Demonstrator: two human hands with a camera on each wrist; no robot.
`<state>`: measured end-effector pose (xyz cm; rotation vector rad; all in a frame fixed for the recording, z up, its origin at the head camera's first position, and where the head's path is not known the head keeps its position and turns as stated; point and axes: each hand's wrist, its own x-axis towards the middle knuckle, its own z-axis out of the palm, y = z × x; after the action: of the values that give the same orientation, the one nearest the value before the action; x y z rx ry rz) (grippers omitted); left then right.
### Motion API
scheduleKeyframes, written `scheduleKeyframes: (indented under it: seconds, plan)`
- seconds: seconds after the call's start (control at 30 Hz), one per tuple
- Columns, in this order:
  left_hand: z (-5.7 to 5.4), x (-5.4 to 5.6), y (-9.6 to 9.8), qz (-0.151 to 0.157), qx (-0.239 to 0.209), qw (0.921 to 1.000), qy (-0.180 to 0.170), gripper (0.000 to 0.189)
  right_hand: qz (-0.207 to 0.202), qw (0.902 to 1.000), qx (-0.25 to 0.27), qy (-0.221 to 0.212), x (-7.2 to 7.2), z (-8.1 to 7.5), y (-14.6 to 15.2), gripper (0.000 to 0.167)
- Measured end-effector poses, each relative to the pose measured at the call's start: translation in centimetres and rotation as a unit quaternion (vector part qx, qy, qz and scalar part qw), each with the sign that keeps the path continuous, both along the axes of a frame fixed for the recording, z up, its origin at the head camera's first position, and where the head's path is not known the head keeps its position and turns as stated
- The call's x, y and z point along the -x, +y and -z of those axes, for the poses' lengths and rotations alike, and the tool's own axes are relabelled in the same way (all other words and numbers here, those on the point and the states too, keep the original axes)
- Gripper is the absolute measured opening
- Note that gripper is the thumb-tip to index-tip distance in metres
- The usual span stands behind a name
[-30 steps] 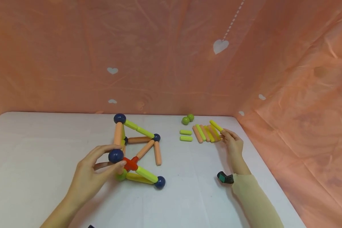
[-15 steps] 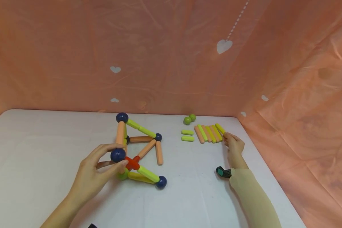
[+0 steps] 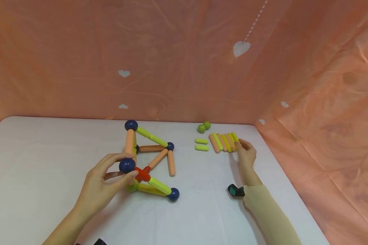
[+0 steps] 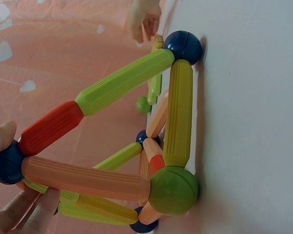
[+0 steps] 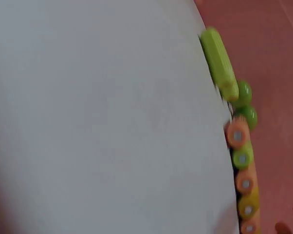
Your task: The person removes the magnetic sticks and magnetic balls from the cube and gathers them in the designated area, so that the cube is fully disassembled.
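In the head view my left hand [image 3: 98, 183] grips a dark blue ball [image 3: 127, 165] at the upper near corner of a magnetic stick-and-ball frame [image 3: 130, 143]. Peach, lime, yellow and red sticks join its blue balls and one green ball [image 4: 173, 190]. A lime and a red stick [image 4: 51, 127] slope from the held ball to another blue ball [image 3: 173, 194] on the table. My right hand [image 3: 246, 154] is at the right end of a row of loose sticks [image 3: 224, 143], its fingers relaxed beside the end yellow stick [image 3: 235, 136]. In the right wrist view its fingertips [image 5: 283, 227] show only at the edge.
Two short lime sticks [image 3: 201, 148] lie left of the row, with two green balls [image 3: 201, 128] behind them. A peach stick [image 3: 171, 163] reaches out from a blue ball of the frame. A peach curtain [image 3: 184, 68] borders the white table [image 3: 202, 214].
My right hand has brought the yellow stick down against the right end of the row, let it go and shifted slightly left. My left hand keeps its grip on the ball.
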<state>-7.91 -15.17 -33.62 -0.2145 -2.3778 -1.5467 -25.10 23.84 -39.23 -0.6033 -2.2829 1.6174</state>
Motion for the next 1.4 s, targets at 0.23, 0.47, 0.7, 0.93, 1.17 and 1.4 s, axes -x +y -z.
scheduleKeyframes:
  seconds: [0.23, 0.47, 0.7, 0.93, 1.17, 1.4]
  plan:
    - [0.1, 0.0, -0.1, -0.004, 0.005, 1.0, -0.007, 0.04, -0.093, 0.9917, 0.074, 0.049, -2.3, -0.4, -3.7, 0.029]
    - [0.1, 0.1, 0.0, 0.0, -0.007, 1.0, 0.0, 0.04, -0.164, 0.9784, 0.125, 0.018, -3.7, -0.3, -7.3, 0.03]
    - [0.0, -0.1, 0.1, -0.001, -0.009, 1.0, -0.004, 0.039, -0.213, 0.9699, 0.118, -0.006, -4.1, 0.2, -11.0, 0.033]
    - [0.1, 0.0, 0.0, -0.002, -0.002, 1.0, -0.006, 0.038, -0.256, 0.9607, 0.109, 0.002, -4.3, 0.6, -13.5, 0.034]
    - [0.2, 0.0, 0.0, -0.003, -0.005, 1.0, -0.007, 0.037, -0.291, 0.9507, 0.103, -0.029, -4.4, 1.0, -15.3, 0.04]
    - [0.3, 0.1, -0.1, -0.001, -0.009, 0.9999, 0.006, 0.038, -0.321, 0.9451, 0.036, -0.049, -4.6, 1.1, -16.7, 0.058]
